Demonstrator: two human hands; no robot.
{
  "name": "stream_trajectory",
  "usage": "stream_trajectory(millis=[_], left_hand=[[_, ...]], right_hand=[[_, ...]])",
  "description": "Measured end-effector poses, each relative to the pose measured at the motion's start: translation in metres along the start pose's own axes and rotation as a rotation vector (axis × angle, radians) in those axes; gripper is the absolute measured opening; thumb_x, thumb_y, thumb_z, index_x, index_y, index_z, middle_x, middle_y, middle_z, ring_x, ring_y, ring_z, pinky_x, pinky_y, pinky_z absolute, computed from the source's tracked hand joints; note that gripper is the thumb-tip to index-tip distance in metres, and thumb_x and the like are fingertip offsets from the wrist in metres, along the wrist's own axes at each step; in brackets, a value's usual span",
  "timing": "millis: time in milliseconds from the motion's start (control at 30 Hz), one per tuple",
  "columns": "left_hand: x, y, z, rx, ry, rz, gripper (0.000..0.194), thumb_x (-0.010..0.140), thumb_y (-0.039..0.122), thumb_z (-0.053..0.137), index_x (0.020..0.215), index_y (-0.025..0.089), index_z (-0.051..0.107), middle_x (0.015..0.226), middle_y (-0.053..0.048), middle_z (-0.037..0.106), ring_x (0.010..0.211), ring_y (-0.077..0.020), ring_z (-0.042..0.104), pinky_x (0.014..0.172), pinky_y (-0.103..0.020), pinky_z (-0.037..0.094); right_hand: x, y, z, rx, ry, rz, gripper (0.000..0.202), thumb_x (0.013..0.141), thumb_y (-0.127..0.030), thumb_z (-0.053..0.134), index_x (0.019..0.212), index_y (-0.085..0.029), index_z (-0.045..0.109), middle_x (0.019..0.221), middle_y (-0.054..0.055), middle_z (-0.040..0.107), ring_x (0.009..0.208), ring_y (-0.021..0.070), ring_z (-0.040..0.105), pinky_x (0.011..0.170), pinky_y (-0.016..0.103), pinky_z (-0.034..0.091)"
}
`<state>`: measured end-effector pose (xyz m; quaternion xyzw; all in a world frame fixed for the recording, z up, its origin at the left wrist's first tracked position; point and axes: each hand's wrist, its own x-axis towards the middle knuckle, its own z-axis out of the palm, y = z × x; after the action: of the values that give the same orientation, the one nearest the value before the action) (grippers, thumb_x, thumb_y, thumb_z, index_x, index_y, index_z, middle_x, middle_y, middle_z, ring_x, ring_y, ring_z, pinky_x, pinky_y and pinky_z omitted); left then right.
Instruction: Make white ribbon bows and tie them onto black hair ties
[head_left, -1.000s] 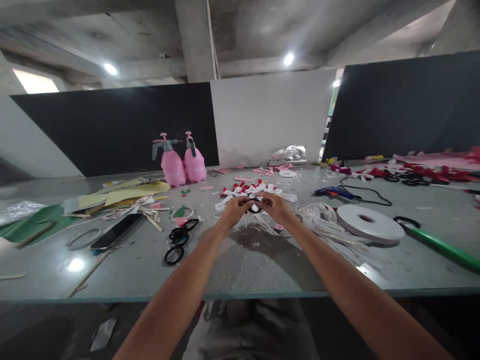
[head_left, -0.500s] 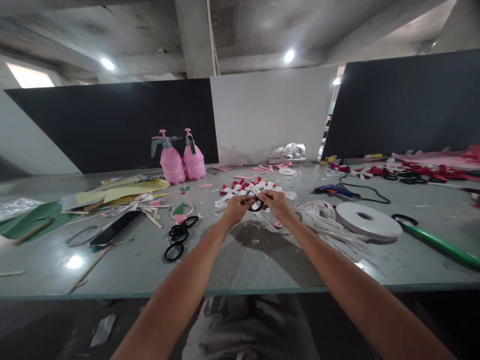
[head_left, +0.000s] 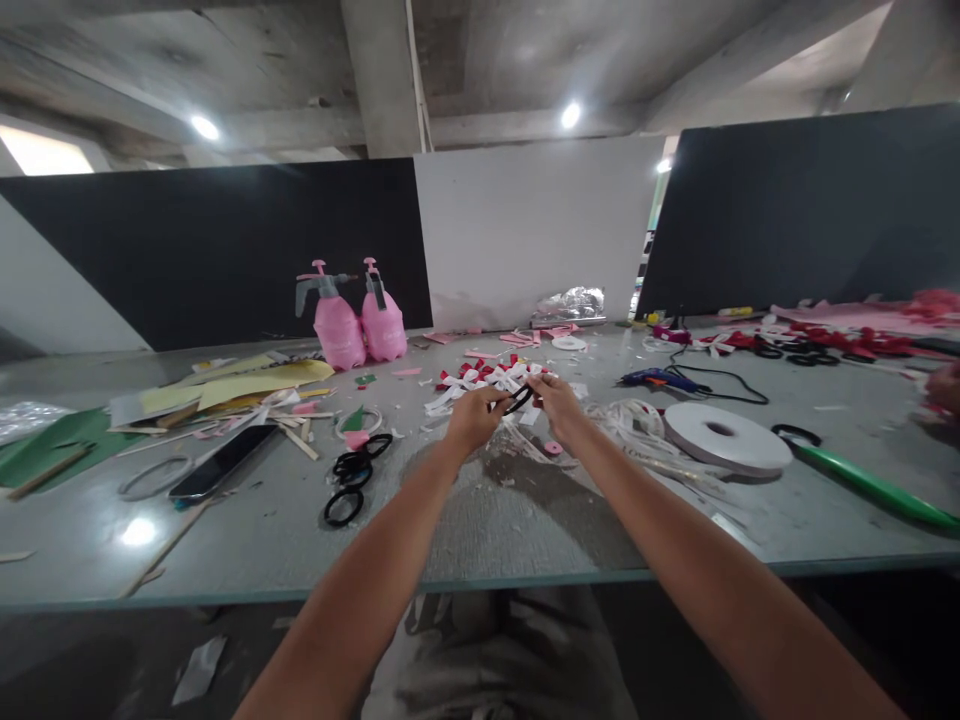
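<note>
You have a black band between your hands, just above the near side of the bow pile, over the middle of the counter. Your left grip pinches one end of the band between thumb and fingers, and your right grip pinches the other end, a little higher, so the band slants upward to your right. The bows, white and red, lie in a heap just beyond your fingers. To the left of your left forearm lie more black bands in a loose cluster, with a phone farther left and yellow paper behind it. Two pink sprayers stand side by side at the back. Near your right forearm you have loose white ribbon, then a white roll lying flat, and a long green object to the right of that. A blue glue gun lies behind the roll, its dark cord trailing right. At the far right edge, another person's hand shows partly, too blurred to tell what it holds.
</note>
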<state>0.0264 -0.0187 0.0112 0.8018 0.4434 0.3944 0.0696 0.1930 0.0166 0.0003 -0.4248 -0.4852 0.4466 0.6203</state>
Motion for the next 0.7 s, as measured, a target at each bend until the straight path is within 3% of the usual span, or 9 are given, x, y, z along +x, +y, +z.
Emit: stream_trajectory(millis=[200, 367, 500, 600, 667, 700], left_hand=[[0.003, 0.003, -0.002, 0.038, -0.004, 0.026, 0.024, 0.089, 0.031, 0.054, 0.099, 0.022, 0.073, 0.089, -0.003, 0.071, 0.080, -0.0145, 0.061, 0.071, -0.023, 0.042], [0.004, 0.008, -0.006, 0.041, -0.022, 0.035, 0.025, 0.088, 0.033, 0.053, 0.098, 0.022, 0.073, 0.091, -0.005, 0.071, 0.084, -0.0177, 0.062, 0.072, -0.025, 0.042], [0.000, 0.004, -0.007, -0.026, -0.027, 0.051, 0.022, 0.087, 0.031, 0.055, 0.093, 0.022, 0.074, 0.090, -0.005, 0.071, 0.084, -0.0186, 0.062, 0.074, -0.026, 0.043], [-0.001, -0.008, -0.010, -0.162, 0.068, -0.042, 0.021, 0.085, 0.030, 0.056, 0.093, 0.020, 0.073, 0.086, -0.004, 0.071, 0.080, -0.0168, 0.062, 0.073, -0.025, 0.043], [0.000, -0.013, -0.010, -0.264, 0.179, -0.152, 0.024, 0.086, 0.030, 0.053, 0.096, 0.017, 0.071, 0.081, -0.003, 0.069, 0.071, -0.0142, 0.059, 0.066, -0.024, 0.042], [0.001, -0.015, -0.009, -0.300, 0.221, -0.192, 0.026, 0.086, 0.031, 0.052, 0.097, 0.016, 0.070, 0.078, -0.003, 0.068, 0.067, -0.0130, 0.056, 0.062, -0.023, 0.041]], right_hand=[[0.005, 0.002, -0.005, 0.083, 0.072, 0.026, 0.042, 0.055, -0.057, 0.072, 0.063, -0.019, 0.054, 0.054, -0.005, 0.046, 0.051, 0.0083, 0.042, 0.050, 0.023, 0.036], [0.008, 0.002, -0.005, 0.142, 0.042, 0.043, 0.037, 0.061, -0.052, 0.070, 0.066, -0.021, 0.051, 0.054, -0.005, 0.045, 0.050, 0.0091, 0.042, 0.050, 0.023, 0.039], [0.018, -0.006, -0.030, 0.160, 0.030, -0.014, 0.035, 0.068, -0.051, 0.061, 0.062, -0.022, 0.041, 0.049, -0.006, 0.038, 0.046, 0.0099, 0.038, 0.048, 0.025, 0.040], [0.024, -0.012, -0.054, 0.147, 0.091, -0.090, 0.037, 0.072, -0.053, 0.052, 0.059, -0.023, 0.035, 0.048, -0.006, 0.035, 0.044, 0.0099, 0.034, 0.048, 0.025, 0.040], [0.021, -0.012, -0.055, 0.021, 0.179, -0.156, 0.033, 0.073, -0.053, 0.052, 0.062, -0.022, 0.044, 0.052, -0.004, 0.041, 0.048, 0.0105, 0.038, 0.048, 0.024, 0.038], [0.018, -0.010, -0.049, -0.060, 0.134, -0.165, 0.033, 0.073, -0.052, 0.054, 0.064, -0.021, 0.049, 0.055, -0.003, 0.044, 0.050, 0.0108, 0.040, 0.049, 0.024, 0.038]])
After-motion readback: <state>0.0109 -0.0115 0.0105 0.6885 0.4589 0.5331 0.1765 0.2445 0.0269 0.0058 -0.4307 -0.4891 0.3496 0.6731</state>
